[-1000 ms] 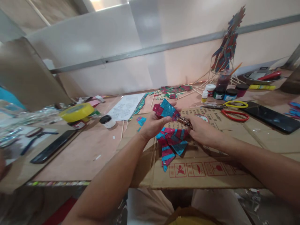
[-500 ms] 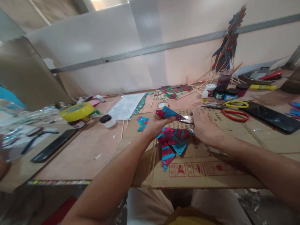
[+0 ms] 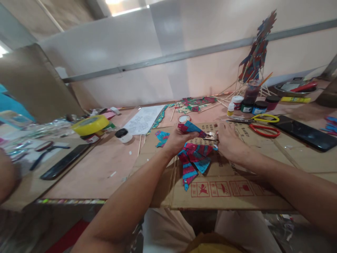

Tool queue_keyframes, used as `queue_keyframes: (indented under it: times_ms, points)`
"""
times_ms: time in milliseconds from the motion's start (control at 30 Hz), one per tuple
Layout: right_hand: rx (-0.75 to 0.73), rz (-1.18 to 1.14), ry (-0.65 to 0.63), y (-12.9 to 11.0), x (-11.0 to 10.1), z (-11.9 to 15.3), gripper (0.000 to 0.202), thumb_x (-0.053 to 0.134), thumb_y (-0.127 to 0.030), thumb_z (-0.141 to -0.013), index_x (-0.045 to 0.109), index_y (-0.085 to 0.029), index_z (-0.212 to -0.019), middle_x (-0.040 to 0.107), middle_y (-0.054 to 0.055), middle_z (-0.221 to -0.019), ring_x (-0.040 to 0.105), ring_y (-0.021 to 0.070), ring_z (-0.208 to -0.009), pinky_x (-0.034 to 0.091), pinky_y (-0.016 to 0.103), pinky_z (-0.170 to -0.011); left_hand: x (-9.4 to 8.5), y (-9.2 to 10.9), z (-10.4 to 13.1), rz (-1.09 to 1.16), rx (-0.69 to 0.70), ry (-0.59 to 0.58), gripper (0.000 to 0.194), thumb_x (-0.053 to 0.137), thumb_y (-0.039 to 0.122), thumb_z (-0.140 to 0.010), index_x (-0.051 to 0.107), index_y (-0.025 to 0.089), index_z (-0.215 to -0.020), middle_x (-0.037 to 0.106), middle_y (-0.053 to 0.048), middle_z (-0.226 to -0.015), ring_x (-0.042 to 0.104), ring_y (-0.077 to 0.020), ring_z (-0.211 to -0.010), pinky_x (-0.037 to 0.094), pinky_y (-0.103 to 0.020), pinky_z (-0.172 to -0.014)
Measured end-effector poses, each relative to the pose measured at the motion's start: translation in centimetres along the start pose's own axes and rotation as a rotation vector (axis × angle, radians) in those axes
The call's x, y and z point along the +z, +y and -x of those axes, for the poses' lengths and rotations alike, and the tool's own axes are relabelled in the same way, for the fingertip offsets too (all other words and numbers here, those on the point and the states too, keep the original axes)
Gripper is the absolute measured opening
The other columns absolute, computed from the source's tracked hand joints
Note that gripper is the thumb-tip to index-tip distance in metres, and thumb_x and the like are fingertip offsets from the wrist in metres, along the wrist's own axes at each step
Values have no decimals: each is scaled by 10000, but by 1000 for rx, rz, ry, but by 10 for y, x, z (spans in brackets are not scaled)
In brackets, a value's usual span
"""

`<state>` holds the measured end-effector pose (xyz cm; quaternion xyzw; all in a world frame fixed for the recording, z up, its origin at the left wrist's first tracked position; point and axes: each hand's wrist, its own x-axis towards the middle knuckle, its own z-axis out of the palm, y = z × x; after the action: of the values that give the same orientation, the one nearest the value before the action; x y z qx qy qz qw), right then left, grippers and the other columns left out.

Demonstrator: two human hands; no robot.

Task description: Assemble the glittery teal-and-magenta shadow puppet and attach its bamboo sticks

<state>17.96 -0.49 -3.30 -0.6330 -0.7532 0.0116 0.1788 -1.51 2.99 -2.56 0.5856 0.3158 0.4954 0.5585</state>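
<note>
My left hand (image 3: 177, 141) grips a blue and magenta painted piece (image 3: 193, 128) between thumb and fingers, above the cardboard. At the right end of that piece is a small metal tool (image 3: 210, 137), held by my right hand (image 3: 226, 140), whose fingers are closed round it. The tool's jaws meet the piece's end; its handles are mostly hidden. Just below my hands, several joined blue and magenta striped pieces (image 3: 190, 169) hang down over the cardboard sheet (image 3: 163, 193). A smaller blue piece (image 3: 162, 139) lies to the left of my left hand.
Scissors (image 3: 264, 130), a black phone (image 3: 305, 131) and paint jars (image 3: 260, 107) lie on the right. Behind are sticks with painted strips (image 3: 196, 104) and a drawing sheet (image 3: 143, 119). Yellow tape (image 3: 90, 124) and a person's arm (image 3: 7, 175) are at left.
The view has shifted slightly, moving the things at left a little to the right. Both hands keep their hold, with the tool still at the end of the piece.
</note>
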Motion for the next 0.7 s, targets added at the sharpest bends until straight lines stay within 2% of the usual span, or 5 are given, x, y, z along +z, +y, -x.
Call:
queue_keyframes:
  times_ms: [100,200,400,500,700]
  points:
    - [-27,15,-17,3,-3,-4,533,449,-46,-743,422,-57,-1275,476,236,-1284,416,350,-1204,392,470,-982,2,-7,-4,163,14,151,243,848,281,-579,660,160,-675,642,22,-645,532,-73,-567,438,-208,-559]
    - [-58,28,-23,9,-2,-7,529,454,-62,-753,427,-86,-1281,482,221,-1284,409,344,-1228,396,463,-982,-1,-9,-9,244,-51,223,306,864,276,-570,667,156,-771,668,9,-732,576,-82,-610,442,-193,-535]
    - [-90,-24,71,17,-2,-11,513,491,-58,-718,460,-125,-1227,526,209,-1238,450,340,-1194,408,476,-973,-8,-12,-12,173,-160,185,348,866,304,-561,659,142,-789,662,-3,-734,593,-93,-624,454,-195,-530]
    - [-111,-86,103,20,-4,-13,520,518,-54,-683,464,-155,-1190,552,177,-1198,490,312,-1148,414,451,-978,-10,-12,-14,1,-178,143,289,823,329,-612,642,141,-737,640,-4,-643,570,-97,-563,419,-203,-496]
    - [-113,-160,61,21,-4,-15,489,506,-35,-632,487,-207,-1090,582,114,-1095,535,270,-1044,448,387,-890,-19,-14,-20,-607,-151,77,292,806,362,-625,609,156,-685,632,-5,-606,554,-128,-547,404,-236,-510]
